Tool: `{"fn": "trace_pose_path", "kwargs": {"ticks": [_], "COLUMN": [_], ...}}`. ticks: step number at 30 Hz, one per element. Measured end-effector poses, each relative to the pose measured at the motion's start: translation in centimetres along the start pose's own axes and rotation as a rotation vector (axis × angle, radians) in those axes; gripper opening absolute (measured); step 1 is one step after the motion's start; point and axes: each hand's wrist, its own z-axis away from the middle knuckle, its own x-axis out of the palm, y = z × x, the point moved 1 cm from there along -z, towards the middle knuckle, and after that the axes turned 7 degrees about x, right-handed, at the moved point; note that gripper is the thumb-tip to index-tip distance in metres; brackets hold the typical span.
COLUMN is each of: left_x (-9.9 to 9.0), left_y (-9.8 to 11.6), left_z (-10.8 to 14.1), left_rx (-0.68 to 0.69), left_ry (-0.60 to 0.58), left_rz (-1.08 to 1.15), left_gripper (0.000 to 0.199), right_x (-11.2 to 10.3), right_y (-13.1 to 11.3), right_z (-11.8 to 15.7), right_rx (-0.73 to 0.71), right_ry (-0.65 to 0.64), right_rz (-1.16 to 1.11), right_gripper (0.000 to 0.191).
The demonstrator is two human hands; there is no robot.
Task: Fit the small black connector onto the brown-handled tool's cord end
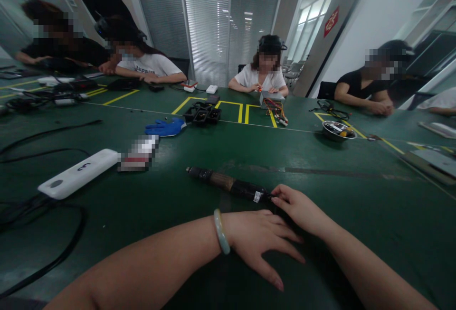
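A long black and brown electric screwdriver [230, 184] lies on the green table, its bit end pointing left and away from me. My right hand [297, 205] pinches its tail end, where the cord would join; the fingertips partly cover that spot. Nearer to me, my left hand [258, 236] stretches out with fingers spread over the table, holding nothing. A pale green bangle [221, 231] circles my left wrist. The left fingers are just in front of the right hand; whether they touch the table, I cannot tell.
At left are a white power strip [80, 173], black cables [76, 239] and a blurred-out flat object [138, 154]. Farther off lie a blue glove [164, 127], black plastic parts [203, 113] and a metal bowl [338, 130]. Several people sit across the table [356, 177], one handling a grey box [270, 98].
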Motion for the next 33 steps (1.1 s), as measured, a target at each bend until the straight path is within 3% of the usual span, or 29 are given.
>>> {"fn": "trace_pose_path", "kwargs": {"ticks": [18, 24, 30, 33], "left_x": [0.2, 0.2, -0.2, 0.0], "left_y": [-0.9, -1.5, -1.5, -1.8], "left_z": [0.5, 0.8, 0.9, 0.5], "left_rx": [0.030, 0.080, 0.077, 0.071], "left_ry": [0.010, 0.003, -0.011, -0.084], "left_rz": [-0.018, -0.107, -0.060, 0.051], "left_gripper": [0.061, 0.062, 0.064, 0.069], "right_x": [0.1, 0.2, 0.6, 0.8], "right_y": [-0.5, -1.5, -2.8, -4.6], "right_z": [0.1, 0.7, 0.1, -0.1], "right_rx": [0.074, 0.062, -0.108, -0.277], "right_ry": [-0.024, -0.001, 0.231, 0.153], "right_rz": [0.011, 0.185, 0.488, 0.499], "right_gripper": [0.020, 0.026, 0.046, 0.065]}}
